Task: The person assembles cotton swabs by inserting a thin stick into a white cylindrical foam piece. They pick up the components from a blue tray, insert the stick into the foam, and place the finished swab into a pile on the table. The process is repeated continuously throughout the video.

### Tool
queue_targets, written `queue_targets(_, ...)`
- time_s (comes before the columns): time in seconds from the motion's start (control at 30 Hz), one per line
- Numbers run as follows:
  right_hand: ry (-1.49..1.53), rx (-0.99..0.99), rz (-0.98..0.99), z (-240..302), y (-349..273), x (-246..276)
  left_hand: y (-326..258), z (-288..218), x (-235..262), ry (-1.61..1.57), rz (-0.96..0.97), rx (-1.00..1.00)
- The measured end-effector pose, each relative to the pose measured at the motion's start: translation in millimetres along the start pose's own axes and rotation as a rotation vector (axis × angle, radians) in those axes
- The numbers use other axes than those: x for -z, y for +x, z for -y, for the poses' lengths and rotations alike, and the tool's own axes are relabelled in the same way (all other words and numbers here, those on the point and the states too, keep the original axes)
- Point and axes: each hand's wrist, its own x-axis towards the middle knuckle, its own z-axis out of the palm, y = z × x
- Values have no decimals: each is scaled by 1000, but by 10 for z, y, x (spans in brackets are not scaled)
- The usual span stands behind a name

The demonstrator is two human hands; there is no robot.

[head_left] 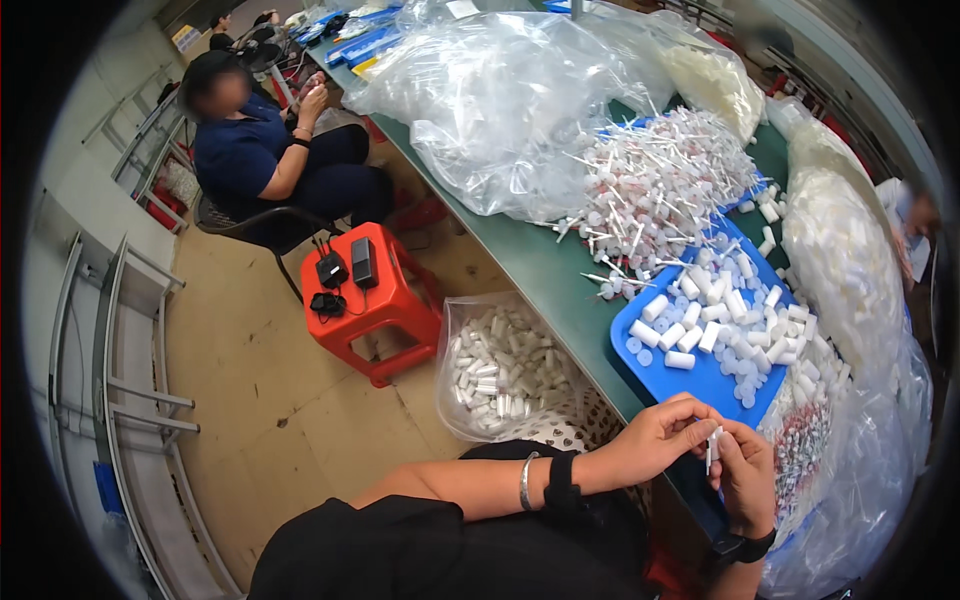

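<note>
Hands meet just off the near end of the tray: our left hand (655,440) and right hand (745,475) close on one slim white piece (713,450), fingertip gaps narrow. Key relation: piece sits between the two thumbs, long axis close to vertical in the head view, lower end leaning slightly left. Left hand comes in from the left, right hand from the lower right; both are at it, neither nearer. We can't tell which bears more of it, fingers hide that.

Just beyond the hands we have the blue tray (690,385) on the green counter (560,270). White cylinders (680,360) lie in it at mixed angles, translucent discs (745,392) among them and toward us. Just right of the right hand, so nearer to that one: a heap of small red-and-white parts (800,450). Farther ahead, past the cylinders: pile of white-stemmed parts (660,180). Low on our left, beside the counter: clear bag (465,314) of more white cylinders.
</note>
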Motion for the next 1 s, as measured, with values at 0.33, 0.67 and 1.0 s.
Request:
queue_targets(0.33,-533,355,-175,-191,-317,99,-47,-28,-108,-273,-56,350)
queue_targets(0.67,94,28,-64,-150,-549,264,-29,66,-370,94,-83,304)
queue_targets(1.0,-277,127,-174,-101,-906,717,51,125,-516,6,63,398)
